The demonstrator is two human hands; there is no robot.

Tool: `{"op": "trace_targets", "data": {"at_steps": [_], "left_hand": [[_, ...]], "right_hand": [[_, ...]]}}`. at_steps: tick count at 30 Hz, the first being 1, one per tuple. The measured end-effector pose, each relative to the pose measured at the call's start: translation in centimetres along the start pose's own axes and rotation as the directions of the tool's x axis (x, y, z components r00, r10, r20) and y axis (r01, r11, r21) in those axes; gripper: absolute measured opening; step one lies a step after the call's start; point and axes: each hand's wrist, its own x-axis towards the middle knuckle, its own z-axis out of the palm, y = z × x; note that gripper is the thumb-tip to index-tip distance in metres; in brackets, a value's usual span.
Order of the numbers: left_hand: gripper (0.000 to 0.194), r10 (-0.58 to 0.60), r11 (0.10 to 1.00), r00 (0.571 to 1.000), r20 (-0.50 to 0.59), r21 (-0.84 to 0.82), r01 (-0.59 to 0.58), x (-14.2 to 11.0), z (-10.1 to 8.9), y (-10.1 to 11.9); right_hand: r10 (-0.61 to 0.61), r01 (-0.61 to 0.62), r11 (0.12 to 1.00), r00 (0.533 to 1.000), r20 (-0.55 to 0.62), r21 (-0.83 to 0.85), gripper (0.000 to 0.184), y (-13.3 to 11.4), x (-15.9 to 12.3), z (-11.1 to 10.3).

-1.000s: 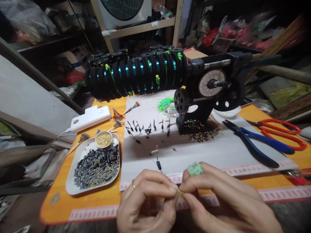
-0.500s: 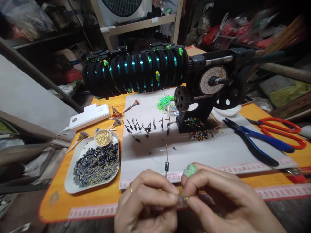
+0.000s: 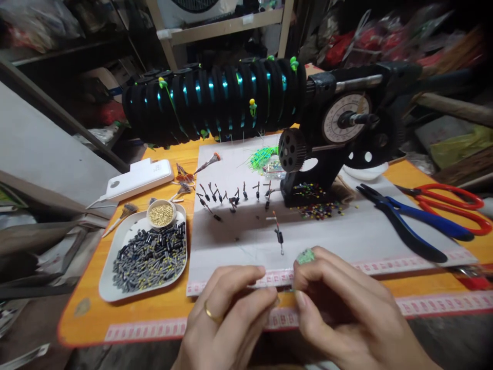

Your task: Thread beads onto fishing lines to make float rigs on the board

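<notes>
My left hand [image 3: 234, 308], with a gold ring, is in front of the board's near edge. Its index fingertip and thumb are a little apart, and a thin pale sliver shows by the gap. Close on its right, my right hand [image 3: 339, 303] has thumb and index finger brought together; anything between them is too small to name. Green tape [image 3: 306, 256] wraps a fingertip of this hand. Beyond the hands, a small black cylinder with a wire loop [image 3: 280, 236] lies on the white board [image 3: 223, 257], a thin orange-tipped stem at its far end.
At left a white tray [image 3: 103, 280] holds small dark cylinders and a cup of golden beads [image 3: 160, 215]. A black geared machine [image 3: 323, 169] carries a spool roller [image 3: 215, 108] above the board. Blue-handled pliers [image 3: 419, 216] and red scissors [image 3: 458, 203] lie at right.
My fingertips have drawn apart, the left hand's grip loosening. The black cylinder piece is now farther from my hands and to the right, its wire loop in sight. The view has shifted slightly.
</notes>
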Motion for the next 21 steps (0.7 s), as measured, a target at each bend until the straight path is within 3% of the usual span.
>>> {"op": "trace_targets", "data": {"at_steps": [2,7,10,14,21], "left_hand": [[0.022,0.029,0.997,0.996,0.084,0.069,-0.034,0.6,-0.6,-0.3],[0.018,-0.196,0.973,0.964,0.181,0.159,0.168,2.2,-0.3,0.4],[0.015,-0.269,0.957,0.935,0.232,0.170,0.233,2.9,0.0,0.7],[0.013,-0.318,0.945,0.916,0.245,0.153,0.287,3.1,0.1,0.5],[0.013,-0.343,0.939,0.922,0.178,0.094,0.331,2.2,0.9,0.3]], "right_hand": [[-0.053,0.052,0.996,0.998,-0.022,-0.070,0.017,0.4,-0.1,0.2],[-0.086,0.085,0.987,0.996,-0.001,-0.137,0.016,1.3,-0.2,0.6],[-0.078,0.087,0.976,0.996,0.050,-0.198,0.016,1.8,-0.5,0.7],[-0.093,0.105,0.971,0.994,0.063,-0.213,0.016,2.2,-0.9,0.6],[-0.052,0.063,0.971,0.997,0.054,-0.230,0.014,2.5,-1.0,0.5]]}}
